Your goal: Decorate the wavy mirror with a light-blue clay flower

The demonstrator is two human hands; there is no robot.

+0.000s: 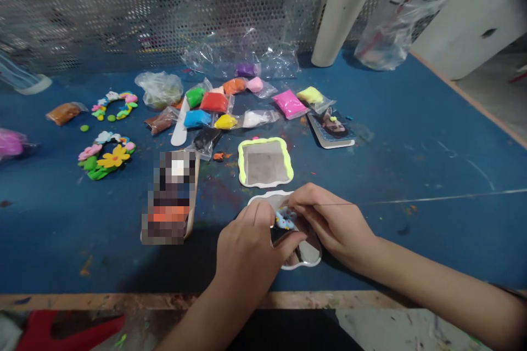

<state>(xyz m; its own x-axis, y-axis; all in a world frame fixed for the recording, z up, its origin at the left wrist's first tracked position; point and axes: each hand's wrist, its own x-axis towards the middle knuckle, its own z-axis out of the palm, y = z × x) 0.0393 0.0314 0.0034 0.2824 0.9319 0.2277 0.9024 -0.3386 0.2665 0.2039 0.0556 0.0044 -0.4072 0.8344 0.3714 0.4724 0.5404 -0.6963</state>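
Observation:
A small light blue clay piece [284,220] with red and yellow dots is between my hands, over a mirror with a wavy white frame [310,256]. My left hand [249,238] curls its fingers around the near left side of the piece, its thumb stretched below it. From the right, my right hand [335,222] is closed with its fingertips pinched at the piece's upper edge. Both hands cover much of the mirror. Just beyond lies a second mirror [267,163], its white frame partly lined with yellow-green clay.
A phone [193,192] lies left of my hands. Farther back are several clay packets [214,102], a white stick [179,130] and two decorated clay rings [115,157]. A small picture-covered booklet [335,134] lies right. A tumbler [341,16] and plastic bag [385,38] stand behind.

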